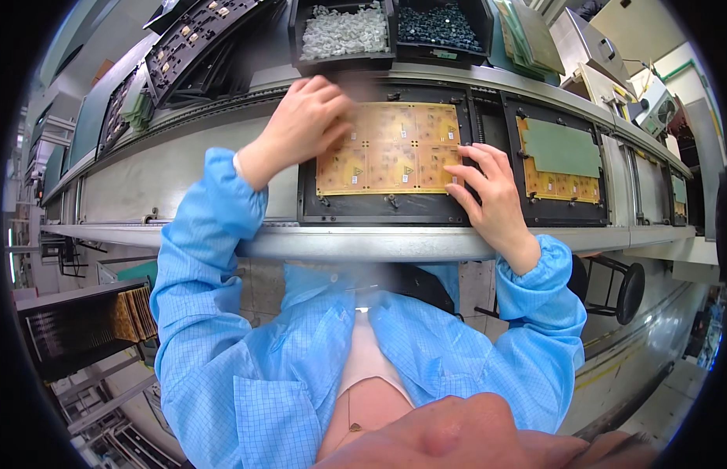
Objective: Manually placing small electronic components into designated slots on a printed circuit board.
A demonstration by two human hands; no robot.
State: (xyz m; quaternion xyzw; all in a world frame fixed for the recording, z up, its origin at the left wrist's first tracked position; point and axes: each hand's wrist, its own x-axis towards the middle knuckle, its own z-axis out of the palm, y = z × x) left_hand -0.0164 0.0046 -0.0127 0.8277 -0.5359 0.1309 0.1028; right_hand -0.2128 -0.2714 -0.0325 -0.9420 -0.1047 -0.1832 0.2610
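A yellow circuit board panel [391, 168], divided into several sections, lies in a black carrier frame [394, 209] in front of me. My left hand [307, 117] is above the panel's far left corner with its fingers curled. Motion smears those fingertips, and I cannot make out anything between them. At the panel's right edge is my right hand [492, 187], thumb and fingers apart, fingertips at or close to the edge. Small black clips [393, 202] sit along the carrier.
Beyond the rail stand a black bin of white parts [344, 33] and a bin of dark blue parts [441, 25]. Another carrier on the right holds a panel under a green sheet [565, 148]. A metal rail [363, 242] runs along the near side. A rack of boards [133, 314] stands lower left.
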